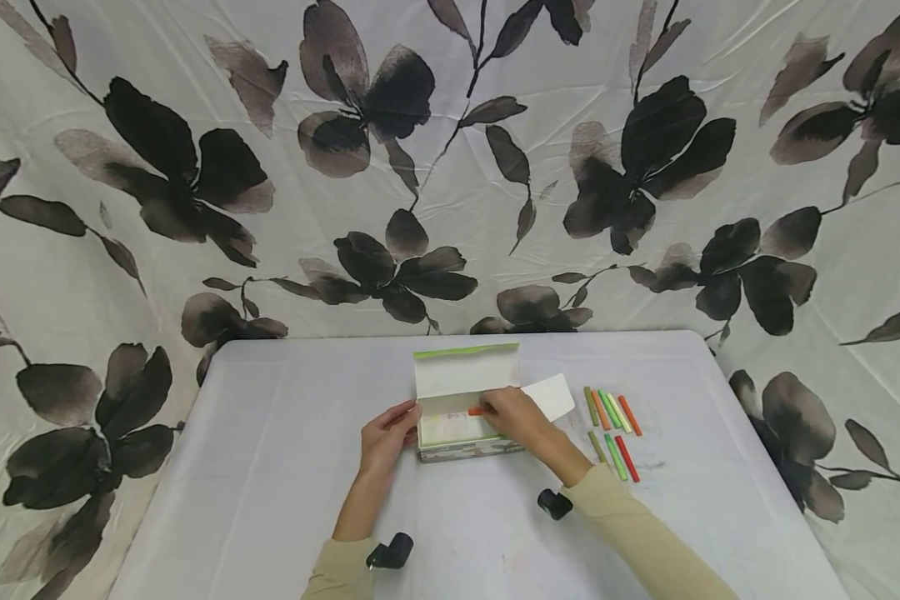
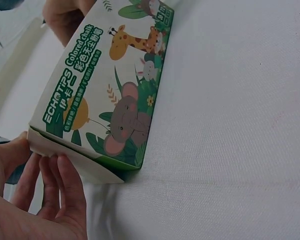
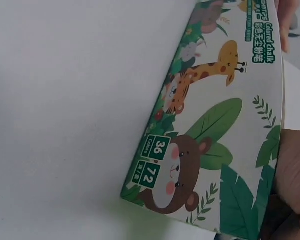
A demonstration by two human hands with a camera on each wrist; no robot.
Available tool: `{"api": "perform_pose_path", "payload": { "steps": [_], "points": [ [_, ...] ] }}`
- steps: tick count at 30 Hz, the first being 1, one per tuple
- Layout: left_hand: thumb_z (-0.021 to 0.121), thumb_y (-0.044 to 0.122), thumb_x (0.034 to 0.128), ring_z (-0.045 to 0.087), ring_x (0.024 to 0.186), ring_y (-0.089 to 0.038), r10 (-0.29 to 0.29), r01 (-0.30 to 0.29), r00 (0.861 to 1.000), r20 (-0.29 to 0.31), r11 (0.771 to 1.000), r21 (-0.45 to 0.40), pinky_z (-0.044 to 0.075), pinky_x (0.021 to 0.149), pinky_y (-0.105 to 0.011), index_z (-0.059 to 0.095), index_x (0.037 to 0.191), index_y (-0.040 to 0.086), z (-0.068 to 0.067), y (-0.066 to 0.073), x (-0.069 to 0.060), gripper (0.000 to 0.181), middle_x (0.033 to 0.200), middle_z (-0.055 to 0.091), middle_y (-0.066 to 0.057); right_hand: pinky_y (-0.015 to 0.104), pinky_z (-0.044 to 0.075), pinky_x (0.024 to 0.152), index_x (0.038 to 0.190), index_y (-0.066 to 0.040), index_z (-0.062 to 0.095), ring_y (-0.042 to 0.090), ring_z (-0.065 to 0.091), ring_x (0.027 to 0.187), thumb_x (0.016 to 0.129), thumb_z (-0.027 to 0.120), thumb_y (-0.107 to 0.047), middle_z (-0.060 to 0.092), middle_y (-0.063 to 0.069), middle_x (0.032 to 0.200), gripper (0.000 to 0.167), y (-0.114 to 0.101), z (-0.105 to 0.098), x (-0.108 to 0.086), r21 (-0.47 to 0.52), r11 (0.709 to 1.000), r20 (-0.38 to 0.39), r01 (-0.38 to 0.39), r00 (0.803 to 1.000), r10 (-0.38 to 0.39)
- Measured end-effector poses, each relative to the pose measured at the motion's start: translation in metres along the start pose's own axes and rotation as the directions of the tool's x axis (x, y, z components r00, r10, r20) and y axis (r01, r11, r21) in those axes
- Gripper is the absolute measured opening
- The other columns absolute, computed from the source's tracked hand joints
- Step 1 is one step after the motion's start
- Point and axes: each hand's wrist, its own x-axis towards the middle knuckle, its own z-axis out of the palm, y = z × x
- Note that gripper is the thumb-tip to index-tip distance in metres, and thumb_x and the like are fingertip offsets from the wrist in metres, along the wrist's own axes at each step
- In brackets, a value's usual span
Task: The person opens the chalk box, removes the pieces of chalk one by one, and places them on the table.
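A cardboard chalk box (image 1: 468, 451) stands on the table with its lid (image 1: 467, 371) raised at the back; animal drawings and "Colored chalk" lettering cover its front (image 2: 105, 90). At the box's left end, my left hand (image 1: 386, 433) holds the side flap (image 2: 82, 167) between thumb and fingertips. My right hand (image 1: 517, 417) reaches over the box's right part, fingers curled down into it. An orange-red chalk stick (image 1: 476, 412) pokes out at those fingertips, over the box's inside. In the right wrist view the front wall hides most of the right hand (image 3: 295, 170).
Right of the box, several chalk sticks lie in two rows, among them a red one (image 1: 627, 459) and an orange one (image 1: 601, 410). A white flap (image 1: 551, 397) sticks out at the box's right end. Floral cloth (image 1: 390, 167) hangs behind the white table (image 1: 285, 467).
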Motion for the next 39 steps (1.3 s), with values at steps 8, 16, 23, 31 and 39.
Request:
{"api": "perform_pose_path", "payload": {
  "steps": [8,16,23,31,39],
  "points": [
    [0.080,0.019,0.0915,0.068,0.083,-0.015,-0.001,0.001,1.000,0.001,1.000,0.003,0.056,0.067,-0.021,0.072,0.124,-0.001,0.001,-0.001,0.001,0.039,0.101,0.074,-0.006,0.035,0.045,0.058,0.079,-0.002,0.067,0.018,0.048,0.063,0.084,0.075,0.009,0.065,0.008,0.073,0.014,-0.006,0.001,0.002,-0.104,0.994,0.035,-0.025,0.999,0.029],
    [0.080,0.019,0.0917,0.068,0.083,-0.018,0.003,-0.003,1.000,-0.001,1.000,0.012,0.055,0.066,-0.020,0.071,0.124,-0.002,0.000,-0.003,0.000,0.040,0.100,0.075,-0.005,0.039,0.053,0.060,0.081,-0.002,0.070,0.025,0.063,0.065,0.085,0.074,0.008,0.069,0.013,0.076,0.012,-0.012,0.004,0.005,-0.301,0.951,0.078,0.063,0.996,-0.041],
    [0.080,0.020,0.0915,0.068,0.083,-0.018,0.007,-0.007,1.000,-0.005,1.000,0.017,0.054,0.066,-0.020,0.071,0.124,-0.002,0.000,-0.004,-0.001,0.040,0.098,0.075,-0.003,0.033,0.057,0.060,0.082,-0.010,0.075,0.017,0.066,0.068,0.081,0.083,-0.005,0.073,0.005,0.082,0.010,-0.019,0.004,0.011,-0.507,0.849,0.157,0.149,0.984,-0.079],
    [0.080,0.021,0.0915,0.068,0.082,-0.017,0.017,-0.016,1.000,-0.002,1.000,0.019,0.055,0.066,-0.020,0.071,0.124,-0.002,0.001,-0.004,-0.001,0.041,0.096,0.074,-0.002,0.027,0.052,0.054,0.076,-0.017,0.075,0.012,0.061,0.059,0.081,0.083,-0.011,0.071,-0.001,0.075,0.011,-0.020,0.007,0.019,-0.613,0.743,0.214,0.268,0.962,-0.171],
    [0.081,0.020,0.0915,0.068,0.082,-0.016,0.018,-0.018,1.000,0.001,1.000,0.009,0.056,0.067,-0.020,0.070,0.125,-0.002,-0.001,-0.003,-0.001,0.042,0.099,0.074,-0.003,0.028,0.050,0.053,0.075,-0.014,0.074,0.010,0.045,0.056,0.084,0.081,-0.010,0.070,0.001,0.074,0.012,-0.019,0.003,0.018,-0.561,0.778,0.236,0.281,0.956,-0.176]
  ]
}}
